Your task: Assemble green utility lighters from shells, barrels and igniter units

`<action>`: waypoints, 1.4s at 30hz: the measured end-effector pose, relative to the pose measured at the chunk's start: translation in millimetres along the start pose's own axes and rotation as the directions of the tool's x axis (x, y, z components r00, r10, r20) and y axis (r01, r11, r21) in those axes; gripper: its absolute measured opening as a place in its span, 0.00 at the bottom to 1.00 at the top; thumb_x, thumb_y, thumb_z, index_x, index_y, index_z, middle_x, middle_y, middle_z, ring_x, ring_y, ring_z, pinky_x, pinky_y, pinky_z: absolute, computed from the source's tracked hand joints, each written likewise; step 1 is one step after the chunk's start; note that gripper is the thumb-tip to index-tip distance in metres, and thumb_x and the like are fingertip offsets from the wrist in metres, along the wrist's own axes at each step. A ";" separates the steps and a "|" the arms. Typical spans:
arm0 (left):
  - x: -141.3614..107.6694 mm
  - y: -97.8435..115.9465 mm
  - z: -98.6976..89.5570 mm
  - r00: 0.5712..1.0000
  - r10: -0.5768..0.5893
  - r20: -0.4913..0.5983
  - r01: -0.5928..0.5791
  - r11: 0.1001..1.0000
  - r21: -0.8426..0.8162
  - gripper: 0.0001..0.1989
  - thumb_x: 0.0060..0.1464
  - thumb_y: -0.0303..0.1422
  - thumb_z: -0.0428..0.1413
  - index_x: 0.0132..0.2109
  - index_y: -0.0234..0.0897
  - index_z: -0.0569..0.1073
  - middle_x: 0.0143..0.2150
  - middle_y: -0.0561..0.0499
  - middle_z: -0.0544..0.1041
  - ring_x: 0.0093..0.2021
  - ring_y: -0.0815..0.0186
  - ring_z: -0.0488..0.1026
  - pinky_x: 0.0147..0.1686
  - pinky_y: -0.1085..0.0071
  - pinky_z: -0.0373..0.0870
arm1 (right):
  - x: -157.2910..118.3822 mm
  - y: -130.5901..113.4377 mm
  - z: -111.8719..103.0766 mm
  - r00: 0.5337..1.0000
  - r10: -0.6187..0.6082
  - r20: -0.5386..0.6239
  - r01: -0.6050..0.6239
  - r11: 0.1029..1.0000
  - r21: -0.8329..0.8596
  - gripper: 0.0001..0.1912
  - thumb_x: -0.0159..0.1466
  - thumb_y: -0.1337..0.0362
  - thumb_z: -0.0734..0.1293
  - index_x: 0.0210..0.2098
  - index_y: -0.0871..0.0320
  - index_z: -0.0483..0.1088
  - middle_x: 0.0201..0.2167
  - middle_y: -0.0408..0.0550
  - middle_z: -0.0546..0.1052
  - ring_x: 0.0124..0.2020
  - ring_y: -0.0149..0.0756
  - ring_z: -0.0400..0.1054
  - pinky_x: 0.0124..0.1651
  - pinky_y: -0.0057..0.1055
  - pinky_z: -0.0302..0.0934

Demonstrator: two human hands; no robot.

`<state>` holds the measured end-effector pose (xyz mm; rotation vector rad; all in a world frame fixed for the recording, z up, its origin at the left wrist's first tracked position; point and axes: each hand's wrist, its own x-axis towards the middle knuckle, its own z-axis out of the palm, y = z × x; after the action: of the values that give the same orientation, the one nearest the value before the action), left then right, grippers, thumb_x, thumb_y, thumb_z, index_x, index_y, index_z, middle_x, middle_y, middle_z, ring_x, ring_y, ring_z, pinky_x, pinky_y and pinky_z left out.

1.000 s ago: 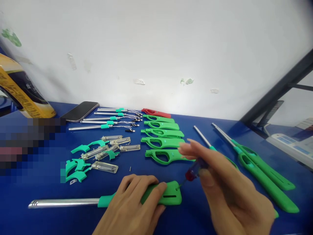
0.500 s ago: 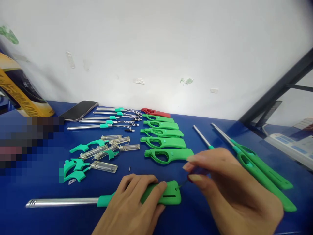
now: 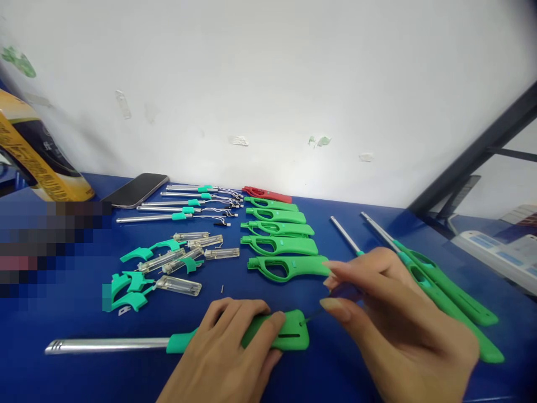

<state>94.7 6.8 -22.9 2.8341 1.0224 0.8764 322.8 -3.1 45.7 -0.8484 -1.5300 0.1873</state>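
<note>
A green utility lighter (image 3: 297, 330) with a long silver barrel lies flat on the blue table, its barrel pointing left. My left hand (image 3: 235, 341) wraps over its handle and presses it down. My right hand (image 3: 377, 319) pinches a small screwdriver (image 3: 314, 317); most of its dark handle is hidden by the fingers. The thin shaft slants down to a small hole near the handle's right end. Past the hands, green handle shells (image 3: 293, 267) lie in a column with one red shell (image 3: 268, 194) farthest back.
On the left are clear fuel tanks (image 3: 178, 285), teal triggers (image 3: 136, 254), and a tiny screw (image 3: 222, 289). Behind them lie metal barrels with wires (image 3: 155, 217), a phone (image 3: 136, 190) and a yellow bottle (image 3: 46, 151). Assembled lighters (image 3: 453, 291) rest at right.
My right hand has shifted its fingers slightly around the screwdriver handle, which shows less now. The lighter and my left hand stay practically in place.
</note>
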 end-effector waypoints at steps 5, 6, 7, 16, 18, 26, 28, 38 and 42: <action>1.8 -0.2 0.7 1.000 -0.025 0.001 0.025 1.000 0.002 0.15 0.85 0.35 0.49 0.68 0.48 0.75 0.59 0.54 0.86 0.53 0.60 0.85 0.56 0.61 0.80 | -8.2 0.7 -7.8 0.989 0.060 0.138 -0.051 0.996 -0.066 0.24 0.79 0.72 0.69 0.65 0.39 0.84 0.54 0.40 0.88 0.44 0.30 0.84 0.45 0.23 0.81; 2.0 -0.2 0.9 1.000 -0.022 0.001 0.022 1.000 0.000 0.14 0.85 0.35 0.50 0.68 0.48 0.75 0.59 0.54 0.86 0.53 0.60 0.85 0.56 0.61 0.80 | -8.3 0.5 -7.4 0.988 0.064 0.138 -0.057 0.997 -0.054 0.24 0.79 0.72 0.69 0.63 0.40 0.84 0.53 0.39 0.89 0.43 0.30 0.85 0.45 0.24 0.81; 2.1 -0.1 1.1 1.000 -0.016 0.004 0.016 1.000 -0.003 0.14 0.85 0.35 0.50 0.68 0.48 0.75 0.59 0.54 0.86 0.53 0.60 0.85 0.56 0.61 0.80 | -7.5 0.1 -6.2 0.991 0.059 0.123 -0.055 0.998 -0.031 0.22 0.78 0.73 0.69 0.61 0.41 0.86 0.50 0.39 0.90 0.41 0.30 0.84 0.43 0.24 0.81; 0.8 -0.2 -0.5 1.000 -0.016 0.020 0.016 1.000 -0.002 0.16 0.85 0.35 0.48 0.69 0.48 0.75 0.59 0.53 0.86 0.54 0.59 0.85 0.56 0.60 0.80 | -1.2 -2.2 -2.0 0.999 -0.026 0.042 0.026 0.999 -0.020 0.15 0.70 0.73 0.78 0.51 0.48 0.89 0.37 0.44 0.84 0.35 0.34 0.80 0.32 0.27 0.77; 1.0 -0.6 0.0 1.000 -0.013 0.009 0.013 1.000 0.006 0.16 0.85 0.35 0.48 0.69 0.47 0.75 0.59 0.53 0.86 0.53 0.59 0.85 0.56 0.59 0.81 | -4.0 -1.2 -4.9 0.995 -0.004 0.099 0.009 0.998 -0.059 0.16 0.76 0.71 0.72 0.55 0.46 0.88 0.47 0.46 0.87 0.44 0.38 0.85 0.39 0.28 0.81; 0.8 1.3 -0.1 1.000 -0.013 -0.010 0.013 1.000 -0.011 0.15 0.84 0.35 0.49 0.67 0.48 0.77 0.57 0.53 0.86 0.52 0.60 0.86 0.56 0.62 0.80 | -6.7 3.3 -3.8 0.995 -0.054 0.081 0.058 0.997 -0.055 0.18 0.70 0.77 0.76 0.51 0.48 0.87 0.38 0.43 0.84 0.37 0.35 0.81 0.36 0.29 0.78; 0.1 1.6 -0.8 1.000 -0.013 -0.007 0.013 1.000 -0.015 0.15 0.85 0.35 0.49 0.67 0.48 0.77 0.57 0.53 0.86 0.52 0.61 0.86 0.56 0.62 0.80 | -8.4 3.6 -2.9 0.997 -0.060 0.044 0.064 0.993 -0.095 0.20 0.68 0.78 0.78 0.52 0.48 0.88 0.38 0.42 0.82 0.37 0.32 0.79 0.37 0.26 0.78; 2.4 -0.5 -1.0 1.000 -0.005 -0.015 0.005 1.000 -0.006 0.15 0.85 0.35 0.48 0.67 0.48 0.76 0.57 0.54 0.86 0.52 0.61 0.86 0.57 0.61 0.79 | -4.2 -0.5 3.4 0.998 -0.061 -0.015 0.059 0.993 -0.103 0.16 0.71 0.77 0.75 0.49 0.48 0.85 0.37 0.42 0.86 0.39 0.37 0.82 0.38 0.31 0.80; 2.8 -0.4 -1.5 1.000 -0.018 -0.003 0.017 1.000 -0.017 0.15 0.85 0.35 0.49 0.67 0.48 0.76 0.57 0.54 0.86 0.53 0.61 0.86 0.58 0.62 0.79 | -8.0 5.7 0.8 0.990 -0.138 -0.026 0.130 0.969 -0.209 0.18 0.65 0.74 0.81 0.51 0.48 0.87 0.36 0.44 0.81 0.34 0.35 0.75 0.30 0.31 0.73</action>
<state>95.5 8.5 -20.2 2.8067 1.0337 0.8833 323.6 -3.7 35.9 -0.9020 -1.5808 -0.0894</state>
